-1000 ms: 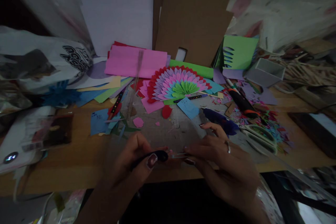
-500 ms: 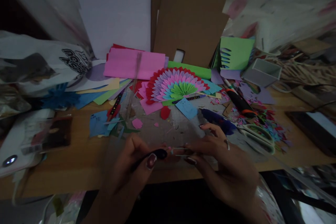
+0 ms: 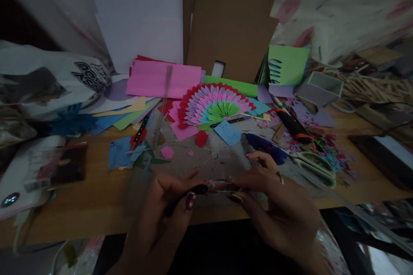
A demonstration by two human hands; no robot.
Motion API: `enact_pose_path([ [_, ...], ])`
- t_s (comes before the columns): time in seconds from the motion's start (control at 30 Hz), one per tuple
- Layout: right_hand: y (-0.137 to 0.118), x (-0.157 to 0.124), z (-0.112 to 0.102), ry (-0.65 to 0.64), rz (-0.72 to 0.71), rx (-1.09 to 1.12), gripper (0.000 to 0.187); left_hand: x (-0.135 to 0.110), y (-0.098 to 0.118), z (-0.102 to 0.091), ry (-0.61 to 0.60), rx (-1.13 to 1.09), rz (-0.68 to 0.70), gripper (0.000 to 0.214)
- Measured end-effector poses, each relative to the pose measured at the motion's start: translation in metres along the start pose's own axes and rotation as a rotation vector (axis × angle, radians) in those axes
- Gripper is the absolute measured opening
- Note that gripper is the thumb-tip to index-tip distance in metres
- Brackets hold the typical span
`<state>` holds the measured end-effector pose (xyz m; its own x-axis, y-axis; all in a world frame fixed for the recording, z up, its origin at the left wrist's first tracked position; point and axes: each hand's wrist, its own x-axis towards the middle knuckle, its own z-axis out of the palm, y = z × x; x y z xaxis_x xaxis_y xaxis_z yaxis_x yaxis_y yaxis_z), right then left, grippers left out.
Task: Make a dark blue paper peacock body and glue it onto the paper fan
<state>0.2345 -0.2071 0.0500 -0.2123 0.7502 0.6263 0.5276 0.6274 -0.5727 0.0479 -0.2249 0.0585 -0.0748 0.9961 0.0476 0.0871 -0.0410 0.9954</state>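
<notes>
My left hand (image 3: 164, 210) is closed round a slim black tool (image 3: 198, 189) with a rounded end; its kind is not clear. Opposite it, my right hand (image 3: 274, 197) pinches two thin, pale, parallel prongs (image 3: 221, 191) between thumb and fingers. A tiny pink and blue piece (image 3: 211, 184) sits at the prongs' left end, close to the black tool. Blur and dim light hide whether they touch. Beyond the hands stands a layered paper fan (image 3: 216, 105) in red, purple, pink, blue and green.
White-handled scissors (image 3: 314, 165), a dark blue glue gun (image 3: 267, 148) and a black-orange cutter (image 3: 295, 126) lie right of the fan. Paper scraps (image 3: 337, 154) are heaped beside them. A pink folded sheet (image 3: 164, 78) and brown cardboard (image 3: 232, 21) stand behind. A phone (image 3: 383, 159) is far right.
The view has shifted slightly. My left hand has turned a little, with a finger now showing behind the black tool; both hands keep their holds.
</notes>
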Motion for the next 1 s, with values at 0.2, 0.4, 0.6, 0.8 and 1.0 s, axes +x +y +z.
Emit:
enact_pose_path([
  [0.2,-0.003,0.002,0.0,0.01,0.033,0.061,0.02,0.006,-0.02,-0.008,-0.084,-0.029,0.295,0.032],
  [0.4,-0.004,0.001,0.002,0.033,0.062,0.094,0.017,0.013,-0.036,-0.022,-0.236,0.029,0.42,0.038],
  [0.6,-0.004,0.001,0.004,0.044,0.053,0.082,0.015,0.008,-0.025,-0.007,-0.149,0.008,0.415,0.038],
  [0.8,-0.002,0.001,0.004,0.055,0.06,0.074,0.015,0.0,-0.013,0.01,-0.025,-0.058,0.221,0.029],
  [1.0,-0.001,-0.002,0.0,0.043,0.026,0.037,0.018,-0.003,-0.007,0.007,-0.019,-0.116,0.044,0.022],
])
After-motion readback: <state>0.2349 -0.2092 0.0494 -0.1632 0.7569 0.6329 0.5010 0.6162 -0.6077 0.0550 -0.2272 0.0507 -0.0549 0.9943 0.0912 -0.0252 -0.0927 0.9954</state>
